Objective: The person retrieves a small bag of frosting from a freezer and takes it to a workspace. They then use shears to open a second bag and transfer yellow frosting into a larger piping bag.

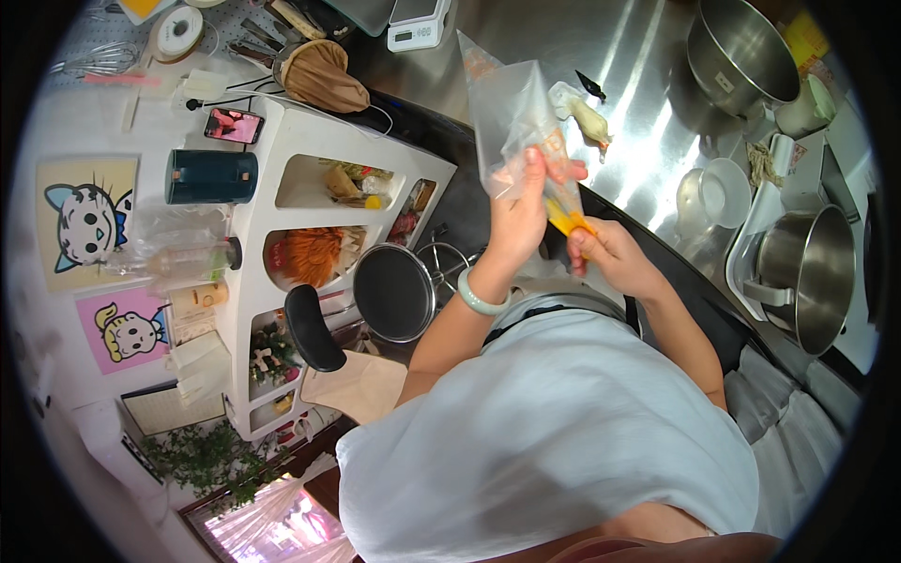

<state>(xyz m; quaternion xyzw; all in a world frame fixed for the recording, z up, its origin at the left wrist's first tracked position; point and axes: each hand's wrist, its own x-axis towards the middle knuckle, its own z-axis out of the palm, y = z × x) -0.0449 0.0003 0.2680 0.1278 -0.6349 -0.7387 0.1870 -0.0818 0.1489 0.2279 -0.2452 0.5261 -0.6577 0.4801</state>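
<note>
Clear plastic bag [514, 103] held at the near edge of a shiny steel table [648, 159]. The left hand [519, 211] grips the bag between thumb and fingers; the right hand [608, 255] is closed round a yellow piece [566, 218] at its lower end. Beyond: a steel bowl [751, 47] with a small label and a white scale [419, 21] with a display. Left: a white shelf [255, 188] and a cartoon picture [86, 220].

A scale [416, 24] and a steel bowl [740, 54] are standing on the bench [633, 66]. A phone [235, 126] is resting near a dark green canister [212, 176] atop the white shelf unit [302, 139]. A round stool [394, 293] is standing near it. A cat picture [88, 225] is hanging on the wall [56, 328].
</note>
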